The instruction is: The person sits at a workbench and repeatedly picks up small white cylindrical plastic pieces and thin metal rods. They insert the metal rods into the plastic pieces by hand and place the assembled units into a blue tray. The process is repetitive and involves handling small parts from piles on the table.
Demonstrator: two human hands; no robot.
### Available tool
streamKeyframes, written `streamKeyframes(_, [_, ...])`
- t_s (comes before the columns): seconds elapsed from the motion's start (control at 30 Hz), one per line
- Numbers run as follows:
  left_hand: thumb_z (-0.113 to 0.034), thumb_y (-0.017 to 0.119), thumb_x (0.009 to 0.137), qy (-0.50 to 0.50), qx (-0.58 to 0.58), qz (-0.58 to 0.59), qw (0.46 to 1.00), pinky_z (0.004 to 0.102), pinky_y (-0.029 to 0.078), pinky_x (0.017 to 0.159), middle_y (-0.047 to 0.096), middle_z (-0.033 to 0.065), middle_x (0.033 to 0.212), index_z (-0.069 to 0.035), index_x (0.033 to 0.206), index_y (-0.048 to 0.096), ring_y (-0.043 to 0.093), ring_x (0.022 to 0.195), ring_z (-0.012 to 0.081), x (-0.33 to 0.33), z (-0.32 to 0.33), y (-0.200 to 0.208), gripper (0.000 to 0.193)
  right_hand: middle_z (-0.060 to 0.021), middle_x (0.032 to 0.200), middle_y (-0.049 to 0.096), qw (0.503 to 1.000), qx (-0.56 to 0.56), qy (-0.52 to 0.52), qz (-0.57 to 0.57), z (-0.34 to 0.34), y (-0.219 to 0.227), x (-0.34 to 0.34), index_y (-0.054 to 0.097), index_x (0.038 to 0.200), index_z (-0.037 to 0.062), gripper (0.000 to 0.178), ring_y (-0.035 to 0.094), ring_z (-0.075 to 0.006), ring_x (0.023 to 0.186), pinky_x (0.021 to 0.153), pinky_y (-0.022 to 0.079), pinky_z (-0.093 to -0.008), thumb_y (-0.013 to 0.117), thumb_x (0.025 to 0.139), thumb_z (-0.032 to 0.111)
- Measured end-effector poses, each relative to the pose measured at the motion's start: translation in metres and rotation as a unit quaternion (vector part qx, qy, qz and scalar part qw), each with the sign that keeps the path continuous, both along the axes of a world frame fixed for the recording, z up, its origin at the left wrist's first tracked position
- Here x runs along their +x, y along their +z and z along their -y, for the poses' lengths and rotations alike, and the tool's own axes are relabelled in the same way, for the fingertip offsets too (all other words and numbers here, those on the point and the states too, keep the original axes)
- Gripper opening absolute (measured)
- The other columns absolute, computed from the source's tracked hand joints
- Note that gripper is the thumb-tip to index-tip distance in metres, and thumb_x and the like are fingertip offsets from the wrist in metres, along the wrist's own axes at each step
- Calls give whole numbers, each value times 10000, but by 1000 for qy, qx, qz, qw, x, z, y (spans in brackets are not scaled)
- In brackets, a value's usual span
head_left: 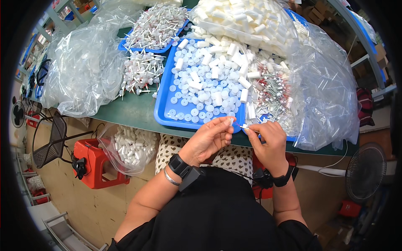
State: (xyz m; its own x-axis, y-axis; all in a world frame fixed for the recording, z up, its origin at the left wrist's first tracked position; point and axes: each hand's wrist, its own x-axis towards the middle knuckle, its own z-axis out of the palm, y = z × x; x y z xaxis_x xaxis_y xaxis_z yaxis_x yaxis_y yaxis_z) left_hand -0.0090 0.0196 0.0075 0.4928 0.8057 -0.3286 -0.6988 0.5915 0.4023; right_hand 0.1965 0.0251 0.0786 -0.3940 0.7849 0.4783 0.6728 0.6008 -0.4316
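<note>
Over the near edge of a blue tray (165, 119), my two hands meet with fingertips a short gap apart. My left hand (211, 140) is closed in a pinch on a small whitish piece (231, 121), its other fingers curled. My right hand (270, 140) pinches a thin pin with a small white end (245, 126); a fine pinkish line shows between the two hands. Translucent round discs (194, 112) lie loose in the tray, with white foam cylinders (243, 96) among them. Pins with red and white parts (272, 94) are heaped at the right.
A clear bag of white cylinders (247, 23) stands behind the tray. Assembled white sticks with discs (153, 29) fill another tray and spill onto the green table (125, 111). Plastic bags (79, 71) flank both sides. A red stool (94, 163) and a fan (365, 171) stand below.
</note>
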Motion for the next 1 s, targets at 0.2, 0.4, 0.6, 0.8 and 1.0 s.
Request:
streamKeyframes(0.2, [-257,627,1050,-8,4,3,1000,227,473,690,613,-5,924,-42,1305,601,542,749,85,1,0,-2,335,-41,683,643,981,-153,-41,-111,2,-12,4,708,825,61,113,517,-212,568,603,394,-365,794,865,123])
streamKeyframes(0.4, [-230,635,1048,-12,-5,39,999,224,511,707,652,-17,892,-53,1234,642,586,753,77,0,0,-1,257,-48,739,667,998,-53,-17,-20,1,-3,3,718,858,67,96,572,-244,631,629,418,-374,804,842,108])
streamKeyframes(0.6, [-245,628,1049,-13,-8,4,1000,217,484,686,627,-5,905,-44,1246,620,549,744,87,6,1,0,282,-51,766,677,998,43,30,16,-3,-4,-2,708,881,70,99,612,-254,681,642,432,-379,795,834,83])
streamKeyframes(0.8, [-237,616,1058,-12,-2,40,999,233,506,703,645,4,904,-61,1198,634,570,747,109,13,5,-8,226,-68,761,703,997,-67,-19,19,6,-9,-5,709,910,24,70,658,-213,620,599,484,-345,750,906,82])
streamKeyframes(1.0, [-239,615,1057,-15,6,17,1000,246,522,721,658,15,916,-59,1226,630,602,782,121,19,10,-14,247,-52,835,753,912,-323,-37,-250,7,-32,-6,731,990,-27,115,710,-84,786,678,558,-235,694,981,82])
